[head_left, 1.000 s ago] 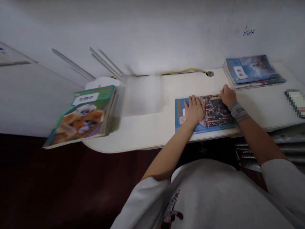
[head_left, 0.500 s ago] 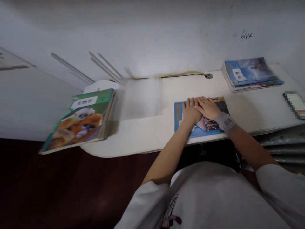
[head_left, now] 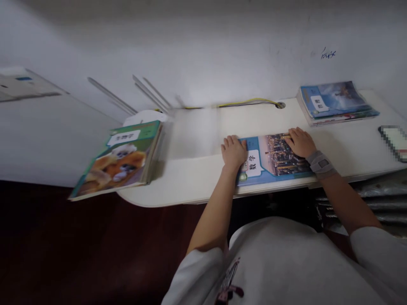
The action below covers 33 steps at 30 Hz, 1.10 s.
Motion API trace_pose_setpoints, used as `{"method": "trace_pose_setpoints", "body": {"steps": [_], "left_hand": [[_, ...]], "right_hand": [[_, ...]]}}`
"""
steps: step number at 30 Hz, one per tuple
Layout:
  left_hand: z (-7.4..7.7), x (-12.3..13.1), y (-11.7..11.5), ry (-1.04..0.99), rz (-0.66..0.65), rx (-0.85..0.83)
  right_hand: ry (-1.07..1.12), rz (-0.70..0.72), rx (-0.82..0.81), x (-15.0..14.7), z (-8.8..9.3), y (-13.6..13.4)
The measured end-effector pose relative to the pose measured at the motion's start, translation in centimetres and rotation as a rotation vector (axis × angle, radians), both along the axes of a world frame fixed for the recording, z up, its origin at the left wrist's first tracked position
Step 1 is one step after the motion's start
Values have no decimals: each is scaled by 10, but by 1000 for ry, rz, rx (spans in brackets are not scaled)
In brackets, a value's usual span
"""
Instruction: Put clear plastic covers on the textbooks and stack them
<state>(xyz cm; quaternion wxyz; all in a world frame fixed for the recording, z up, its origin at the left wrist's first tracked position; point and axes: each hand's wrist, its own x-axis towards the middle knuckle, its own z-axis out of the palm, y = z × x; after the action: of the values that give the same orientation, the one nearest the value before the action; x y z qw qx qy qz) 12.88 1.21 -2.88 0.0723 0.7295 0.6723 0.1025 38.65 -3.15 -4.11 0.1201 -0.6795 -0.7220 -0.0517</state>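
Observation:
A blue mathematics textbook (head_left: 276,154) with a city skyline on its cover lies flat near the desk's front edge. My left hand (head_left: 234,151) grips its left side, the thumb by the cover and the fingers curled at the edge. At the far right side, my right hand (head_left: 302,143) rests over the edge of the same book, fingers bent. A grey band (head_left: 321,162) is around my right wrist. The undersides of both hands are hidden.
A stack of textbooks with a green monkey cover (head_left: 119,159) overhangs the desk's left end. Another stack with a blue cover (head_left: 337,99) stands at back right, near a phone (head_left: 394,143). A yellow cable (head_left: 248,101) runs along the wall to a hole in the white desk (head_left: 190,182).
My hands were laid together flat on the middle of the cover. They have moved apart to the book's left and right sides, uncovering the title and picture.

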Motion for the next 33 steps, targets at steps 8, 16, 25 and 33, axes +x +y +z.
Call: {"method": "trace_pose_setpoints", "body": {"steps": [8,16,25,33], "left_hand": [[2,-18,8,-335,8,57],[8,-28,23,-723,116,14],[26,-28,26,-1299,-155,-352],[55,-35,19,-1297,-142,-277]], "right_hand": [[-195,73,-54,-26,27,11],[-127,179,-78,-46,24,24],[54,249,38,-43,23,30],[28,355,70,-24,59,25]]}}
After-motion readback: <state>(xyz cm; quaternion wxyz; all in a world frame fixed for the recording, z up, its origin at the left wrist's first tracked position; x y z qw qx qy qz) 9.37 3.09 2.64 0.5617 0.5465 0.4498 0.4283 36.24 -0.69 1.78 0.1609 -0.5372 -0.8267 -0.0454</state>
